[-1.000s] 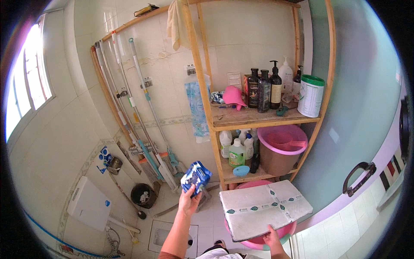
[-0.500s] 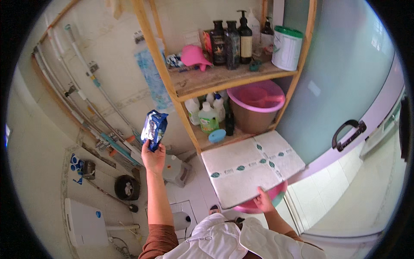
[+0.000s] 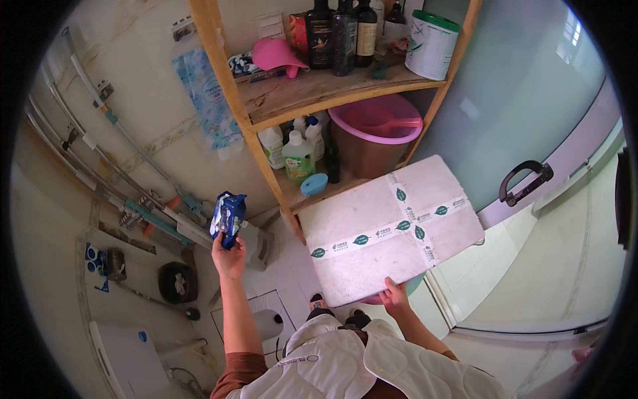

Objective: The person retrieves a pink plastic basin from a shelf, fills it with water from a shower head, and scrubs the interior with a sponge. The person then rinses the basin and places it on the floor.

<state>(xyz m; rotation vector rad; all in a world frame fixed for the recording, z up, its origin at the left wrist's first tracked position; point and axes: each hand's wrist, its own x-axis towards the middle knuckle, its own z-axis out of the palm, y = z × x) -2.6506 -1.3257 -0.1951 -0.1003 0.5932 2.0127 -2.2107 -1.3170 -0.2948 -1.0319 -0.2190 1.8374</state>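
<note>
My left hand (image 3: 229, 258) grips the lower end of a blue plastic packet (image 3: 228, 216) with white patches, held up in front of the wall. My right hand (image 3: 396, 297) is closed on the near edge of a flat white foam board or lid (image 3: 359, 266), its thumb on top and its other fingers mostly hidden underneath. Crossed strips of white tape with green leaf prints run over the board. Beneath its near edge a little of a pink and green basin (image 3: 416, 283) shows; the board hides the rest.
A wooden shelf (image 3: 279, 110) holds dark pump bottles, a white tub with a green lid (image 3: 432, 45), detergent bottles (image 3: 298, 156) and a pink-rimmed bucket (image 3: 369, 143). Mop poles (image 3: 126, 143) lean at left, above a black bin (image 3: 178, 282). A glass door (image 3: 495, 113) stands at right.
The white board has shifted right and turned somewhat, covering more of the basin. My left hand has lowered slightly with the packet. The whole view has shifted too.
</note>
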